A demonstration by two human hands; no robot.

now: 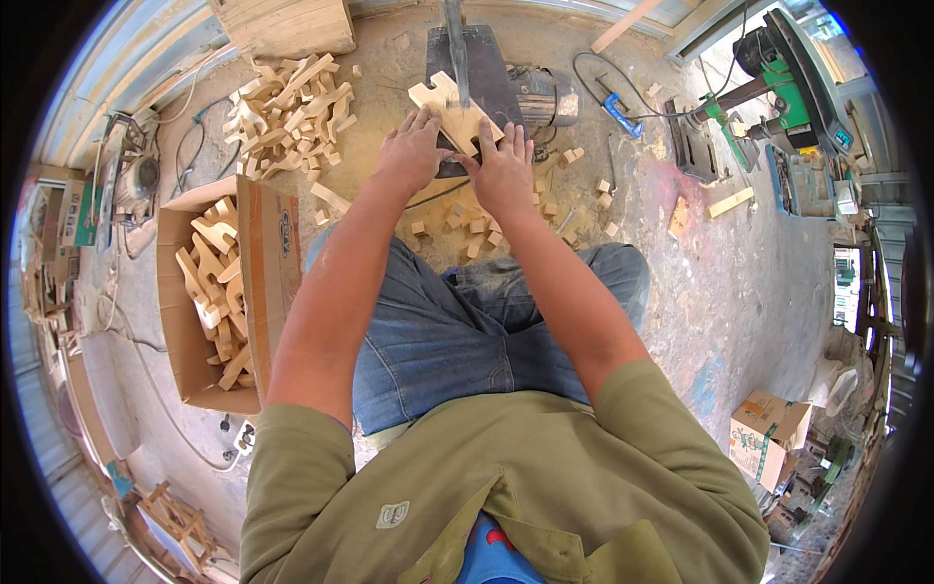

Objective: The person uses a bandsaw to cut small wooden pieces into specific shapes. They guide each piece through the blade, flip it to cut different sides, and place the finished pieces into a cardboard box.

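Note:
I sit on the floor before a saw with a dark metal table [482, 58] and a vertical grey arm [455, 44]. My left hand [411, 156] grips the left side of a pale, notched wooden piece [448, 112] lying on the table under the arm. My right hand [501, 170] holds the same piece's right side, its fingertips on the wood. The point where the saw meets the wood is hidden by the arm. A motor [545, 97] sits right of the table, and small offcut blocks [477, 226] lie between the saw and my legs.
A pile of curved wooden pieces [292, 112] lies at upper left, above a cardboard box [180, 302] full of similar pieces. At right are a green drill press [778, 78], a blue-handled tool [618, 107], loose boards [730, 202] and a carton [769, 433]. Cables run along the left floor.

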